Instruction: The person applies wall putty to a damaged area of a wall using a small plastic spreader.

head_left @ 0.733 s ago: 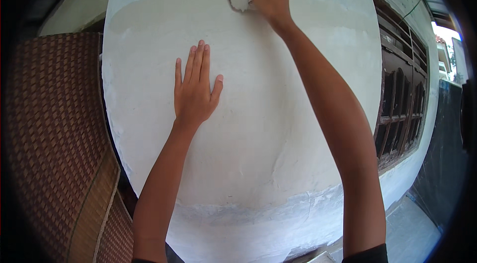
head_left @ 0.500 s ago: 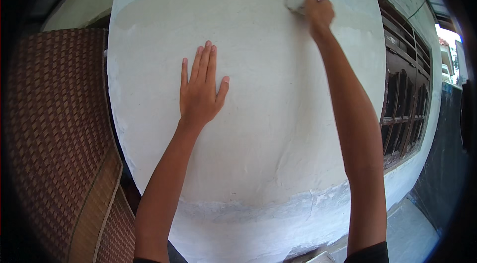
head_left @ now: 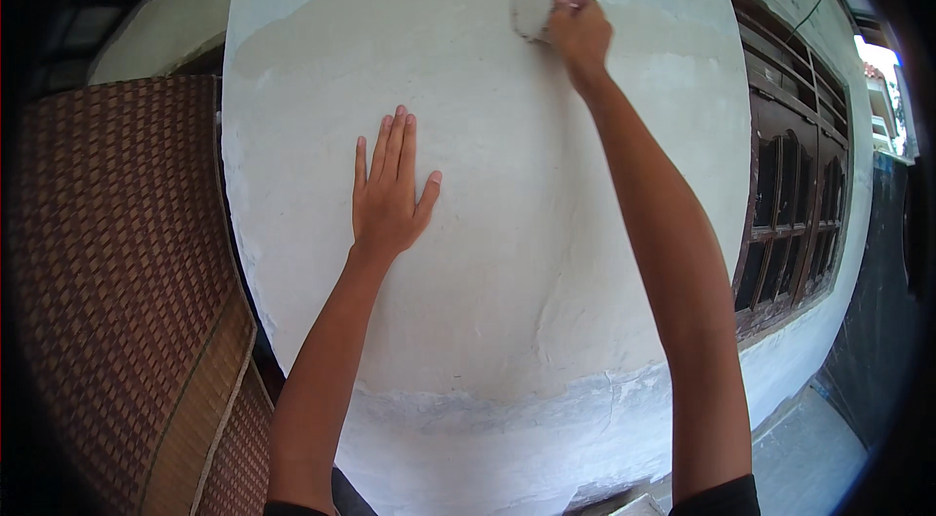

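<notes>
My left hand (head_left: 388, 199) lies flat against the pale wall (head_left: 487, 253), its fingers stretched upward and the thumb out to the side. Higher up and to the right, my right hand (head_left: 583, 40) grips a hand tool (head_left: 532, 11) with a pale, rounded head and a dark red grip part. The tool is pressed to or very near the wall, slightly blurred, so its exact kind is unclear. A darker, damp-looking patch (head_left: 390, 14) with a scalloped upper edge spreads left of the tool.
A woven brown panel (head_left: 117, 253) stands along the left side of the wall. At right is a dark wooden window (head_left: 795, 194) with bars. Low on the wall runs a rough, bluish-white band (head_left: 468, 428). Grey floor (head_left: 799, 448) shows at lower right.
My right hand has moved left and slightly down along the wall with the tool. The left hand stays flat on the wall; the view has shifted a little.
</notes>
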A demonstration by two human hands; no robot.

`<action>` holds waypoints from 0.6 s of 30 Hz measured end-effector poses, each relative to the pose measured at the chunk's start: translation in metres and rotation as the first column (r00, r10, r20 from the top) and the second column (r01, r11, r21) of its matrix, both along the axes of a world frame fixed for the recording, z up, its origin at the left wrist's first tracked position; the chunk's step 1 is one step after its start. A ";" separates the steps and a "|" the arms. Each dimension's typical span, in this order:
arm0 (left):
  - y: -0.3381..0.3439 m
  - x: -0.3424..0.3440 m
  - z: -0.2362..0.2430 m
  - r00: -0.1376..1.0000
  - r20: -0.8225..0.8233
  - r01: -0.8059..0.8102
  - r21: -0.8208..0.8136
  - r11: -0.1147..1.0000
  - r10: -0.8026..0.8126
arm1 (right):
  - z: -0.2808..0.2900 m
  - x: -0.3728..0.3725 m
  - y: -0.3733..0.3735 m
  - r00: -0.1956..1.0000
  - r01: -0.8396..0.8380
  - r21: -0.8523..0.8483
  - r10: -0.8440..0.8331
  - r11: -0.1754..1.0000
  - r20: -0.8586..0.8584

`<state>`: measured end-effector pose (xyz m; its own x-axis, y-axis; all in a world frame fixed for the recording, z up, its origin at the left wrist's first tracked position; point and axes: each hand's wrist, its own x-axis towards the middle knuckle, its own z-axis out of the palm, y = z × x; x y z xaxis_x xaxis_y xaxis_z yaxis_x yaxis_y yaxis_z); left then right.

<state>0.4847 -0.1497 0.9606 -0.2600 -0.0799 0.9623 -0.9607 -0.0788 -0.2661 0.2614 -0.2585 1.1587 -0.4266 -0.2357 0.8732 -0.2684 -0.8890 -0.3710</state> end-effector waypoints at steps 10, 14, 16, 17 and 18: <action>0.000 -0.011 -0.029 0.993 -0.093 -0.071 0.030 0.997 0.073 | -0.045 -0.099 -0.009 0.923 -0.354 -0.011 0.351 0.935 0.157; -0.005 -0.025 -0.050 0.984 -0.147 -0.092 0.060 0.994 0.100 | -0.075 -0.126 -0.022 0.859 -0.492 -0.015 0.489 0.870 0.153; -0.004 -0.034 -0.062 0.978 -0.166 -0.111 0.071 0.991 0.122 | -0.098 -0.135 -0.019 0.803 -0.573 -0.034 0.570 0.819 0.173; -0.004 -0.040 -0.069 0.974 -0.187 -0.114 0.082 0.990 0.127 | -0.113 -0.139 -0.014 0.778 -0.616 0.002 0.607 0.788 0.161; -0.005 -0.047 -0.074 0.969 -0.208 -0.114 0.093 0.989 0.132 | -0.128 -0.144 -0.009 0.751 -0.654 0.040 0.643 0.755 0.152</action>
